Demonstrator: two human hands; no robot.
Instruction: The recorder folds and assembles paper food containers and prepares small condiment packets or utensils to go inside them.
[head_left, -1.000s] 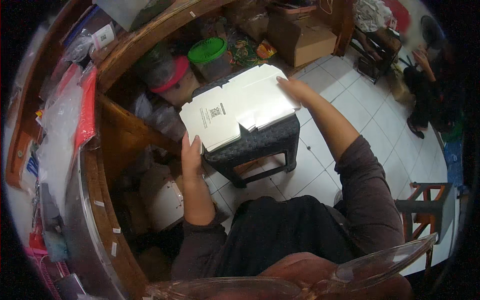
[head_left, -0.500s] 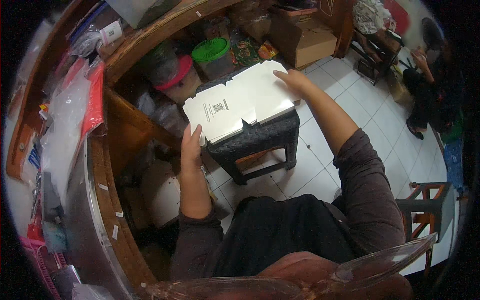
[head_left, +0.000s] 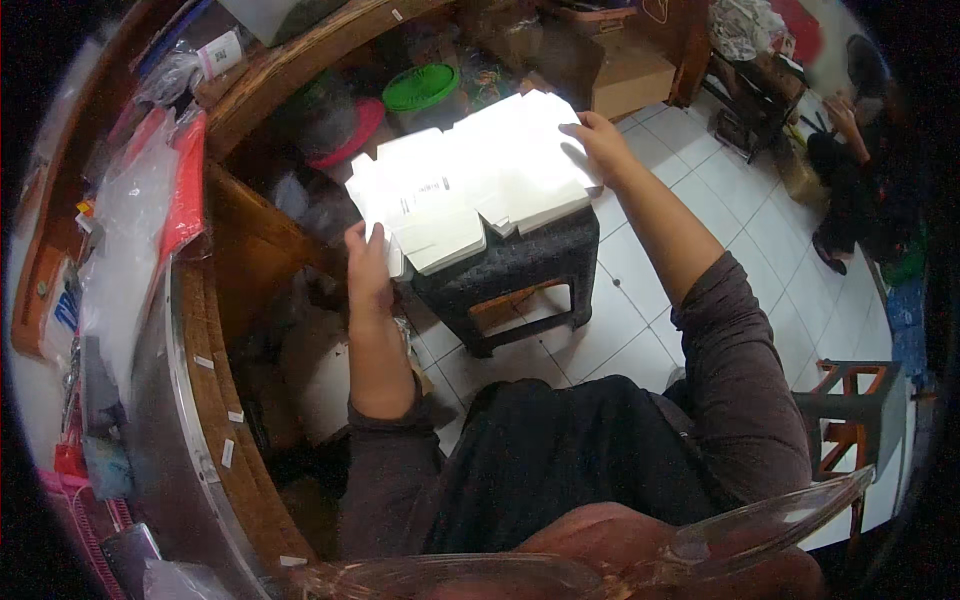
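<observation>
A stack of flat white cardboard box blanks lies on a black plastic stool in front of me. My left hand grips the near left edge of the stack. My right hand rests flat on the far right corner of the blanks, fingers spread on the top sheet. The sheets are fanned out, with the lower ones sticking out toward me.
A wooden counter curves along my left, with plastic bags on it. Green and red lidded containers stand under it. A cardboard box sits beyond the stool. Another stool stands right; a person sits far right.
The white blanks have spread from a tidy stack into a fanned pile. My right hand moved farther along the far edge; my left hand stayed at the near edge.
</observation>
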